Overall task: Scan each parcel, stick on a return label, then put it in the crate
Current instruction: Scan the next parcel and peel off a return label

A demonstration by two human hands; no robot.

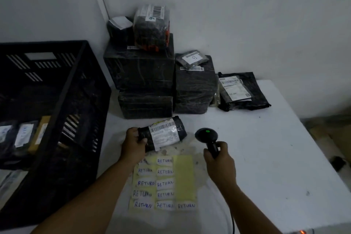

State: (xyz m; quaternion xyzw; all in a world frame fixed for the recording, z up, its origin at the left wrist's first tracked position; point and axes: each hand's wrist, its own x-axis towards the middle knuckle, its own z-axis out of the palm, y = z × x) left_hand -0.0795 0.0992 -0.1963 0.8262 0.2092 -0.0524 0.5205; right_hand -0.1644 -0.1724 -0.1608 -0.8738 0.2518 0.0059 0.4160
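Near the table's point(266, 157) front edge, left hand point(133, 143) grips the parcel point(163, 134) barcode-up so the scanner point(207, 137), clasped in the right hand point(220, 161), can read it

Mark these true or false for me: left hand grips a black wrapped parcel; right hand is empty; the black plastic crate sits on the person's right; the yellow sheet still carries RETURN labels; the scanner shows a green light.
1. The left hand grips the black wrapped parcel. True.
2. The right hand is empty. False: it holds the black handheld scanner.
3. The black plastic crate sits on the person's right. False: it is on the left.
4. The yellow label sheet carries RETURN labels. True.
5. The scanner shows a green light. True.
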